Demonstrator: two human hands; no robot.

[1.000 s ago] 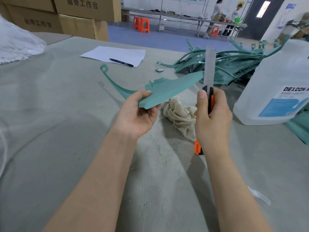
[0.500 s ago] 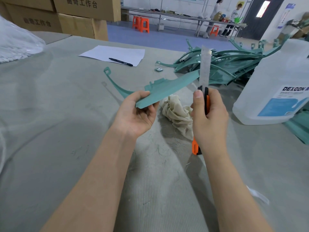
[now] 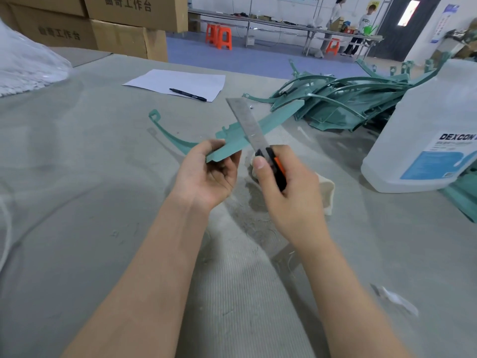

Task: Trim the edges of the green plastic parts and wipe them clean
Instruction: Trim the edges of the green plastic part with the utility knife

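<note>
Above grey table [image 3: 77, 202], left hand [image 3: 206, 174] pinches green part [image 3: 232, 146]; right hand [image 3: 291, 192] fingers grip knife [image 3: 271, 161], blade across part.

Legible markings: one brand, one box print.
We read "DEXCON" in bold black capitals on the label [image 3: 445, 156] of the translucent jug [image 3: 423, 112]. We read "曲奇工作台" on the upper cardboard box [image 3: 134, 11] and the lower cardboard box [image 3: 51, 34]. The label's smaller print is illegible.
</note>
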